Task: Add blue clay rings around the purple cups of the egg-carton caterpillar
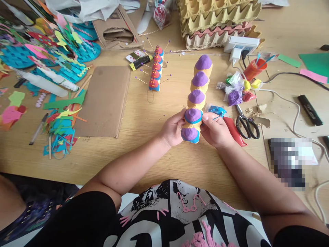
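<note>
Between my two hands is an egg-carton strip (pixel 197 97), a row of several yellow bumps with purple clay caps. The two bumps nearest me also carry blue around their lower edges. My left hand (pixel 174 127) grips the strip's left side near its close end. At the right side, my right hand (pixel 215 129) pinches at the second bump, and a thin blue piece shows by its fingers. A finished-looking caterpillar (pixel 155 70) with red faces, blue edges and purple-tipped sticks stands farther off to the left.
On the right lie scissors (pixel 247 125), bagged clay (pixel 235 94), an orange cup (pixel 257 68) and a white power strip (pixel 241 44) with cables. Egg trays (pixel 218 24) are stacked behind. Leftward are cardboard (pixel 102 101), paper scraps (pixel 61 127) and glue bottles (pixel 43 82).
</note>
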Available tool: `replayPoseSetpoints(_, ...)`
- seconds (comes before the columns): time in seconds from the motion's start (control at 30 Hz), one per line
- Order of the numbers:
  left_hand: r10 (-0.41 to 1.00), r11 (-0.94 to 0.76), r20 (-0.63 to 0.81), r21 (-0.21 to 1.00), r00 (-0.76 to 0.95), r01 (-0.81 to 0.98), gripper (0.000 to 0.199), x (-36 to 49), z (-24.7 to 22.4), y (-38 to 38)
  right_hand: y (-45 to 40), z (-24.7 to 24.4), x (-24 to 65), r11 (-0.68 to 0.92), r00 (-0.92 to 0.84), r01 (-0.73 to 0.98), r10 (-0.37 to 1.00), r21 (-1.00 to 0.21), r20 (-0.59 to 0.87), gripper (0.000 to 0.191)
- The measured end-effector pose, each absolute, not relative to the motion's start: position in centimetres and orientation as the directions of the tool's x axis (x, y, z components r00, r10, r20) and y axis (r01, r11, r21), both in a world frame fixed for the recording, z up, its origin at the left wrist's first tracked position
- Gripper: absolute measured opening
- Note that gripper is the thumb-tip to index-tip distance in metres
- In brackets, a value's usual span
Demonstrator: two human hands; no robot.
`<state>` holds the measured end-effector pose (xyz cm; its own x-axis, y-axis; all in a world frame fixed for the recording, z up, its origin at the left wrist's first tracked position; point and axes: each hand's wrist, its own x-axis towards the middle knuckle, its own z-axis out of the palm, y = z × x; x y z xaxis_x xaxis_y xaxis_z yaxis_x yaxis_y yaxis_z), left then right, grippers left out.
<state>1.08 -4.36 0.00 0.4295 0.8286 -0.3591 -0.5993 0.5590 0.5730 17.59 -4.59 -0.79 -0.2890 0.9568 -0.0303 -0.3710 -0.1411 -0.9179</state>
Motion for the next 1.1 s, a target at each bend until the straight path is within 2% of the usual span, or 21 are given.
replayPoseSetpoints(0.37, 0.825, 0.565, -0.404, 0.539, 0.396, -0.625, 0.035, 1.1, 0.1, -4.4, -4.5, -1.2, 18.0, -0.155, -0.274, -0.373, 0.96, -0.915, -0.051, 0.048)
replayPoseSetpoints(0.57, 0.851, 0.526, -0.371, 0.59, 0.373, -0.612, 0.043, 1.0, 0.2, -4.2, -3.9, -1.4, 18.8, -0.106, -0.38, -0.285, 0.925, -0.953, 0.011, 0.036)
replayPoseSetpoints(0.7, 0.874, 0.487, -0.344, 0.626, 0.345, -0.609, 0.046, 1.1, 0.5, -4.1, -3.5, -2.1, 19.3, -0.051, -0.333, -0.236, 0.942, -0.97, 0.032, 0.035)
replayPoseSetpoints(0.83, 0.899, 0.437, -0.297, 0.668, 0.323, -0.602, 0.046, 1.3, 0.5, -4.2, -3.5, -2.0, 19.1, -0.06, -0.281, -0.299, 0.959, -0.952, 0.028, 0.037)
replayPoseSetpoints(1.0, 0.932, 0.348, -0.211, 0.744, 0.294, -0.571, 0.037, 1.2, 0.1, -4.5, -3.4, -1.2, 18.8, -0.054, -0.214, -0.373, 0.976, -0.926, 0.029, 0.04)
replayPoseSetpoints(1.1, 0.951, 0.296, -0.2, 0.807, 0.235, -0.51, 0.032, 1.1, -0.3, -4.6, -3.3, -1.1, 19.1, -0.074, -0.239, -0.377, 0.971, -0.923, 0.02, 0.042)
